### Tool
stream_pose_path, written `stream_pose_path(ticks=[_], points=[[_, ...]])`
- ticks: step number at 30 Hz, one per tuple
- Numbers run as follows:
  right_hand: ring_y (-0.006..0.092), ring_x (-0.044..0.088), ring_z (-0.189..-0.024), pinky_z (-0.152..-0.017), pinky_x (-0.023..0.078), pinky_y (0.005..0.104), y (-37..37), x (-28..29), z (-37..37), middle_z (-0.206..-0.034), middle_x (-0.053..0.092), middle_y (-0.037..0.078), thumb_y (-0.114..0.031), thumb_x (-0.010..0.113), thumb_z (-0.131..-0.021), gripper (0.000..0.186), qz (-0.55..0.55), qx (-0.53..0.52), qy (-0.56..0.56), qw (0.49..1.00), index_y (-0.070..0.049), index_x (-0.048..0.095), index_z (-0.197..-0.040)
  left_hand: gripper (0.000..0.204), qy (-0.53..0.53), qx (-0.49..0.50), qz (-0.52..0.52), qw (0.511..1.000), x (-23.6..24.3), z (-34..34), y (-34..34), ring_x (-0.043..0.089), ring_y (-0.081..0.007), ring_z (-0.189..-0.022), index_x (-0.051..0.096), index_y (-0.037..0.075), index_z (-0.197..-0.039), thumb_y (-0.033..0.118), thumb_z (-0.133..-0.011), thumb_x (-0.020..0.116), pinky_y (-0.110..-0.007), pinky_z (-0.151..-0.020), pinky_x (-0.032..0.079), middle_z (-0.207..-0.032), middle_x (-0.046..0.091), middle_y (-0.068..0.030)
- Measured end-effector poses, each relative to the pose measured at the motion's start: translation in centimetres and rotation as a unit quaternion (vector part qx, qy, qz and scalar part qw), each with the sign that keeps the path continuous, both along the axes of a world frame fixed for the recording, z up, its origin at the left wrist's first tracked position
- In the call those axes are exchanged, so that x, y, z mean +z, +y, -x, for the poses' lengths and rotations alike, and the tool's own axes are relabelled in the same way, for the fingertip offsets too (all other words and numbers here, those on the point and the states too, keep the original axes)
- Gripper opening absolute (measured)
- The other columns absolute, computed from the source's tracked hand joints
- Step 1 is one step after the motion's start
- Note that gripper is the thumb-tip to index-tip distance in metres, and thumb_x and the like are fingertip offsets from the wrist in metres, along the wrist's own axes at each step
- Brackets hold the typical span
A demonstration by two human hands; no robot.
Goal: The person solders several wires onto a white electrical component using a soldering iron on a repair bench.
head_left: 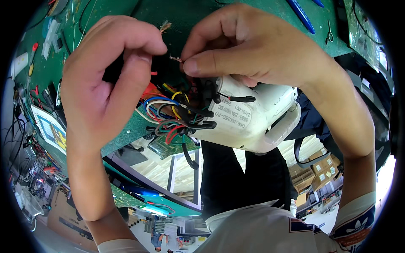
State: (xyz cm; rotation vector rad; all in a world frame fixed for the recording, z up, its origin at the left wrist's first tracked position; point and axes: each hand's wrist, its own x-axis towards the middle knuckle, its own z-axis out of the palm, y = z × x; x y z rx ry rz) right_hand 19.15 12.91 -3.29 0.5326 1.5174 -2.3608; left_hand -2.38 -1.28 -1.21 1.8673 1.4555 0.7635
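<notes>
I have a bare wire end [175, 58], twisted and thin, pinched between the thumb and index finger of my right hand [253, 46], just above the far end of the white handled charging plug [249, 122]. My left hand [105, 71] is closed too, thumb against bent index finger; frayed copper strands [165, 27] poke out past that finger, though their exact grip is hidden from me. The two ends are near each other, apart. A bundle of coloured wires [168, 105], several with black sleeves, spills leftward from the plug. Around it on the green tabletop [139, 10], I see a blue pen [301, 17] on the far right, a circuit board [365, 36] farther right, and a screwdriver [32, 59] at far left.
</notes>
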Motion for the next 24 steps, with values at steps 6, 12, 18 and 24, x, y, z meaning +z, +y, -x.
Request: stream_pose_path(ticks=[6, 12, 18, 24], points=[[0.0068, 0.054, -0.070, -0.061, 0.043, 0.0242, -0.5, 1.2, 0.1, -0.077, 0.064, 0.001, -0.022, 0.068, -0.094, 0.024, -0.087, 0.002, -0.013, 0.996, 0.002, 0.069, -0.095, 0.018, 0.029, 0.064, 0.071, 0.995, 1.1, -1.1, -0.1, 0.053, -0.0151, -0.092, 0.062, -0.003, -0.103, -0.007, -0.088, 0.054, -0.026, -0.086, 0.042, -0.098, 0.059, -0.0085], [0.0064, 0.054, -0.068, -0.059, 0.043, 0.0242, -0.4, 1.0, -0.1, -0.075, 0.064, 0.001, -0.020, 0.068, -0.093, 0.022, -0.056, -0.004, 0.003, 0.998, 0.003, 0.068, -0.091, 0.021, -0.038, 0.128, 0.113, 0.985, 1.2, -1.6, -0.7, 0.052, -0.0114, -0.089, 0.063, -0.004, -0.106, -0.009, -0.086, 0.061, -0.023, -0.085, 0.041, -0.107, 0.058, -0.0086], [0.0064, 0.055, -0.068, -0.059, 0.044, 0.0244, 0.1, 0.7, -0.2, -0.074, 0.065, 0.002, -0.018, 0.069, -0.092, 0.021, -0.028, 0.008, -0.006, 1.000, 0.003, 0.068, -0.090, 0.023, -0.034, 0.101, 0.086, 0.991, 0.9, -1.1, -0.6, 0.053, -0.0121, -0.090, 0.063, -0.005, -0.107, -0.010, -0.085, 0.065, -0.025, -0.085, 0.043, -0.109, 0.059, -0.0102], [0.0066, 0.056, -0.068, -0.060, 0.044, 0.0248, 0.2, 0.3, -0.3, -0.076, 0.067, 0.002, -0.017, 0.069, -0.091, 0.020, -0.018, 0.005, 0.022, 1.000, 0.003, 0.069, -0.089, 0.019, 0.007, 0.017, 0.026, 0.999, 0.5, -0.2, -0.2, 0.052, -0.0151, -0.094, 0.063, -0.005, -0.104, -0.007, -0.086, 0.065, -0.027, -0.086, 0.043, -0.109, 0.059, -0.0114]])
